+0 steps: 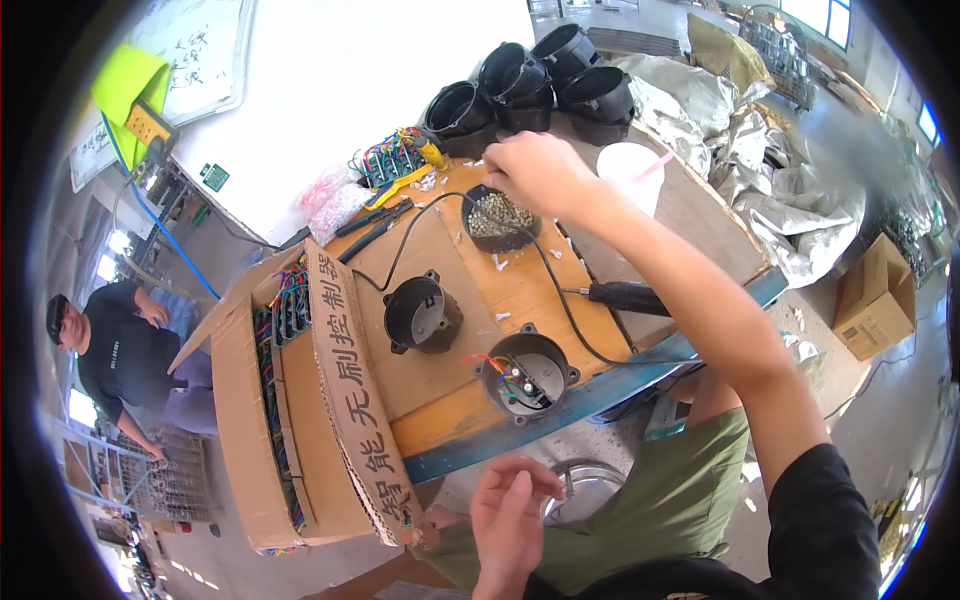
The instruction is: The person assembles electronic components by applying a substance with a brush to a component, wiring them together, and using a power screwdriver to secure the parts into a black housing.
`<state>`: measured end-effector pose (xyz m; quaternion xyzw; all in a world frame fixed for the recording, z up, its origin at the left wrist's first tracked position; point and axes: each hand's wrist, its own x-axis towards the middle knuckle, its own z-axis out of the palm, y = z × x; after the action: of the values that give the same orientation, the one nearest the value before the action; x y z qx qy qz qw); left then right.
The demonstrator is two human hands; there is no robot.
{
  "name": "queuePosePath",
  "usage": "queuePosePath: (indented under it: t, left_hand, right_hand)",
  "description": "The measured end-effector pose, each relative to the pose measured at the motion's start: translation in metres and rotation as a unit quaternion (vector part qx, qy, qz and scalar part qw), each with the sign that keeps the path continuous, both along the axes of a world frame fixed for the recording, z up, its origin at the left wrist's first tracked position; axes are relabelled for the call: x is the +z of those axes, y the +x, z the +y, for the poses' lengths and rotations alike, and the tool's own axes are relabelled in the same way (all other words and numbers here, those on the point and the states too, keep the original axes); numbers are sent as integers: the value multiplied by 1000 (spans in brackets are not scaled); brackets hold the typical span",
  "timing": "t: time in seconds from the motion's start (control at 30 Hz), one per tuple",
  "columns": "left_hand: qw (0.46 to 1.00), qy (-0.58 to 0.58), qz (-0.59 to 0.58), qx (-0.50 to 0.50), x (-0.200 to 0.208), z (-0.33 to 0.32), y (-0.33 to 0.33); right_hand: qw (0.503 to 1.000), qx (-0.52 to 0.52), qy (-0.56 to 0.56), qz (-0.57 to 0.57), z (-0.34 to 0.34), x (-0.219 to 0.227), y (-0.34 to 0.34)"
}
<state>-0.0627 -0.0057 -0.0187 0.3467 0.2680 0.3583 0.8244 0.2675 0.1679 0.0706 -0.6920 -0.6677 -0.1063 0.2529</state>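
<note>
My right hand [540,175] reaches over the bench with its fingers drawn together and bent down, just above and behind a black cup [487,240] filled with small brass-coloured screws. Whatever its fingertips hold is hidden. In front of the bench edge, my left hand [510,510] is raised with its fingers curled toward the thumb. Its palm contents cannot be made out. Nearest to it on the bench stands a round black housing [525,375] with coloured wires inside. A second black housing [423,313] sits farther left on cardboard.
An open carton [350,390] of wired parts stands left. A black electric screwdriver [628,296] lies right, its cable crossing the bench. Stacked black housings [515,80], a white bucket [632,175] and yellow-handled pliers [400,187] lie behind. Another person [135,350] is at far left.
</note>
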Motion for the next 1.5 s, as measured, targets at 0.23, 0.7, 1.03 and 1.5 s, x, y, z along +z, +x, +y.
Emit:
queuePosePath:
  t: [0.23,0.7,1.03,1.5]
  left_hand:
    - [915,-366,-130,-110,-41,-35,33]
    - [969,-231,-81,-29,-67,-42,22]
    - [980,-183,-65,-47,-56,-49,1]
    - [984,-177,-36,2,-24,-33,-19]
  right_hand:
    - [943,250,-165,144,-236,-60,-104]
    - [259,-218,54,939,-175,-92,7]
    - [306,-309,59,898,-150,-94,29]
    - [343,6,295,892,-211,-28,-75]
